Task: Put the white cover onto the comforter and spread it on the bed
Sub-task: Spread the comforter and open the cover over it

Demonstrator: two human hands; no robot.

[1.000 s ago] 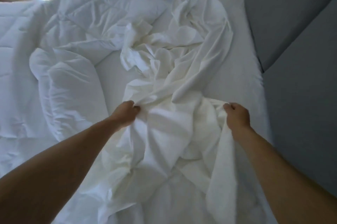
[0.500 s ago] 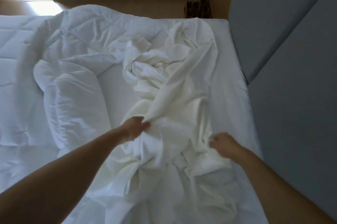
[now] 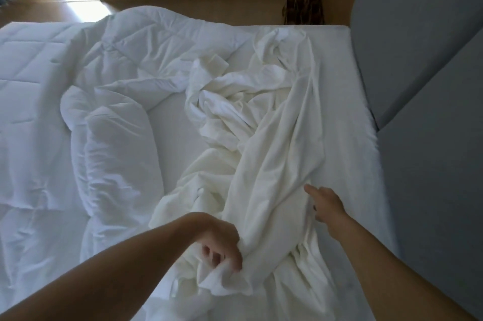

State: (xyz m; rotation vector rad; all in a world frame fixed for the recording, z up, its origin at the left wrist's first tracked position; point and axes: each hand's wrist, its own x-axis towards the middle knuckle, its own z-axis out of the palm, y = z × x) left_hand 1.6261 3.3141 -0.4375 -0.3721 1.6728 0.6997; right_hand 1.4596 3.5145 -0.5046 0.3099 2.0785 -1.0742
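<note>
Here the white cover (image 3: 274, 138) lies crumpled in a long heap down the right half of the bed (image 3: 347, 143), with the comforter (image 3: 117, 124) bunched to its left. The left hand (image 3: 222, 247) grips a fold at the cover's near end. The right hand (image 3: 326, 205), fingers loosely extended and holding nothing, sits at its right edge.

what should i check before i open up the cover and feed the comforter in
1. Grip of left hand on cover: ok, fingers curled round a fold.
2. Grip of right hand: not ok, fingers straight, holding nothing.
3. Opening of the cover found: cannot tell, fabric bunched and twisted.
4. The comforter laid flat: not ok, heaped in folds left of the cover.
</note>
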